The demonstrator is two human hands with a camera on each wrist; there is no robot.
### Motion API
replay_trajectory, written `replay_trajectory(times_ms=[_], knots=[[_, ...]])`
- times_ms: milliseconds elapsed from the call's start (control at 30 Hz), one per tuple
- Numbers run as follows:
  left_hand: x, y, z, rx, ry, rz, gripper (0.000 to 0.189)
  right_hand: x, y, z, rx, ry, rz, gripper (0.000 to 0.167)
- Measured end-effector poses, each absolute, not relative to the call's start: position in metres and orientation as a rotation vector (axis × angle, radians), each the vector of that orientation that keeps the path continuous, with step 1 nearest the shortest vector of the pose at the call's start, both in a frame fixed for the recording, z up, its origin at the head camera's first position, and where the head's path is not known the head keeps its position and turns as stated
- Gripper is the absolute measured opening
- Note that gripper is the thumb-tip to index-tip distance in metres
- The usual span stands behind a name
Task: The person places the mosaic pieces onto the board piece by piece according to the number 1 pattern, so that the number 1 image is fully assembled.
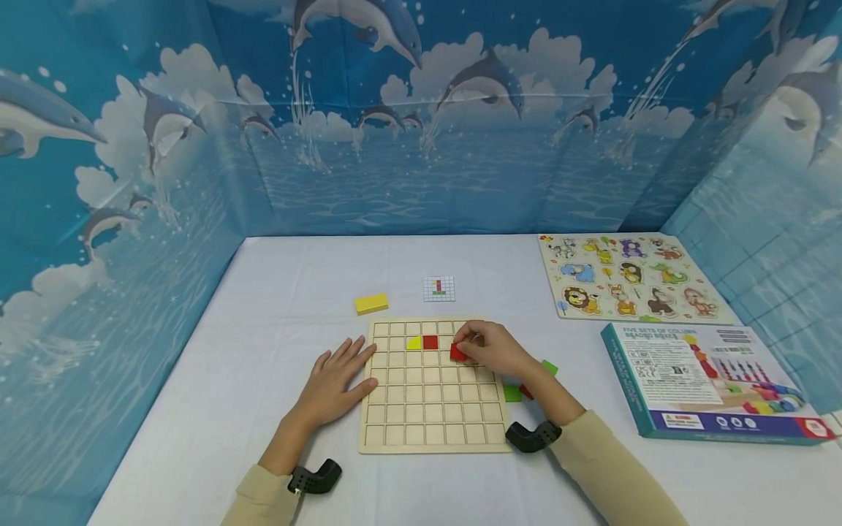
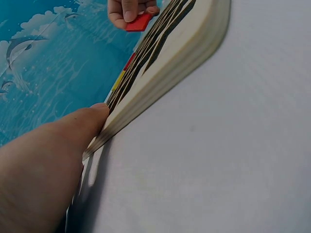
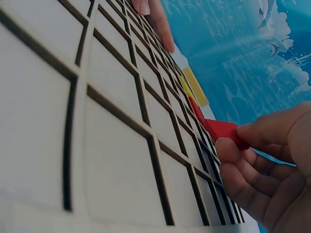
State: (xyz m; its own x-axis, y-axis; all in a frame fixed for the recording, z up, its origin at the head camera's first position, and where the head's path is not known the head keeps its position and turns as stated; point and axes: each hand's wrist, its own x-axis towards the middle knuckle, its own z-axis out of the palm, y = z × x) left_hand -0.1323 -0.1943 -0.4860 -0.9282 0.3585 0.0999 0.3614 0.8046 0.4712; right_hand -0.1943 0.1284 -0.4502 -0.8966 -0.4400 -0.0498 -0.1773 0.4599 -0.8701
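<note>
My right hand (image 1: 495, 348) pinches a red square tile (image 1: 457, 353) between thumb and fingers, low over the upper right part of a wooden grid board (image 1: 421, 440). In the right wrist view the tile (image 3: 224, 131) is tilted above the grid lines. My left hand (image 1: 333, 383) lies with fingers spread along the board's left edge, and its thumb (image 2: 82, 124) touches the rim. Side by side in an upper row sit a yellow tile (image 1: 414, 342) and another red tile (image 1: 430, 342).
Behind the board lie a yellow block (image 1: 371, 304) and a small grid card (image 1: 438, 289) with a coloured pattern. Green tiles (image 1: 512, 393) and a partly hidden red one lie by my right forearm. To the right are an animal puzzle board (image 1: 608, 292) and a boxed set (image 1: 717, 387).
</note>
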Motion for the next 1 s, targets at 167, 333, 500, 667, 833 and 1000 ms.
replay_trajectory(times_ms=[167, 333, 500, 667, 833, 1000], knots=[[-0.132, -0.194, -0.486, -0.592, -2.977, -0.778, 0.065, -0.195, 0.122, -0.448, -0.613, 2.422, -1.431, 0.008], [-0.132, -0.194, -0.486, -0.592, -2.978, -0.778, 0.065, -0.197, 0.118, -0.449, -0.666, 2.395, -1.43, 0.011], [-0.133, -0.194, -0.486, -0.593, -2.975, -0.776, 0.065, -0.197, 0.112, -0.45, -0.713, 2.391, -1.406, 0.011], [-0.133, -0.194, -0.486, -0.589, -2.972, -0.786, 0.065, -0.197, 0.105, -0.45, -0.738, 2.376, -1.402, 0.01], [-0.133, -0.195, -0.487, -0.591, -2.975, -0.784, 0.066, -0.197, 0.1, -0.451, -0.74, 2.396, -1.39, 0.011], [-0.134, -0.195, -0.487, -0.594, -2.974, -0.778, 0.066, -0.198, 0.097, -0.453, -0.746, 2.403, -1.357, 0.011]])
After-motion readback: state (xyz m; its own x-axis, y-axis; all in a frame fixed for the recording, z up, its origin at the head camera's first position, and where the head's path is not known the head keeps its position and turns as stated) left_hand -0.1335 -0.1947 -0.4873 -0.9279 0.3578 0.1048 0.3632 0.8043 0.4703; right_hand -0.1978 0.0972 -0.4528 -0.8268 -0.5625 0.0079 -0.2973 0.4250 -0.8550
